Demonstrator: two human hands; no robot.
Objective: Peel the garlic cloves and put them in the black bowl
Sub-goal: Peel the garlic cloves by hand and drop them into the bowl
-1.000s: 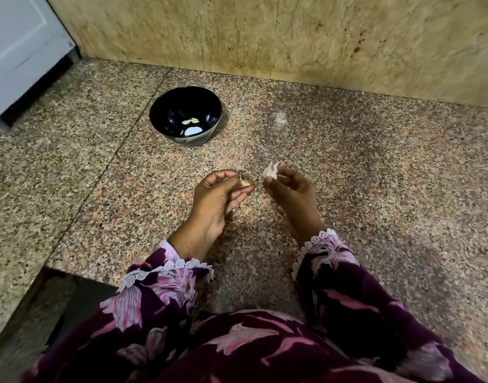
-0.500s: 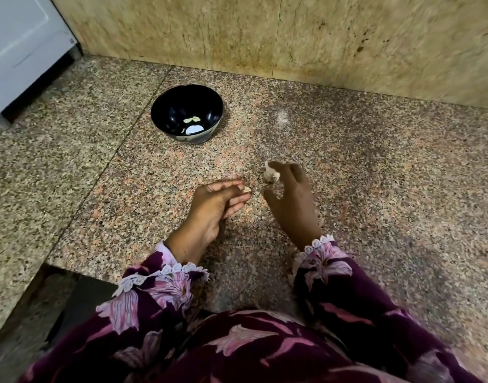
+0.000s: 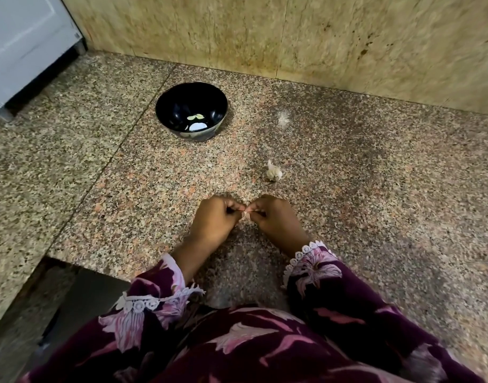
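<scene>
The counter (image 3: pixel 347 161) was speckled, polished granite; the bowl (image 3: pixel 179 106), at its eleven o'clock, was glossy black; the sleeves (image 3: pixel 334 294) were lace-edged floral cloth.

Dark purple garment (image 3: pixel 265 352), pink floral print, white lace cuffs (image 3: pixel 306 251)

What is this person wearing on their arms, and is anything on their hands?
Both arms wear long dark purple sleeves printed with pink and white flowers. The left sleeve and right sleeve each end in a white lace cuff. The left hand and right hand are bare: no gloves.
</scene>
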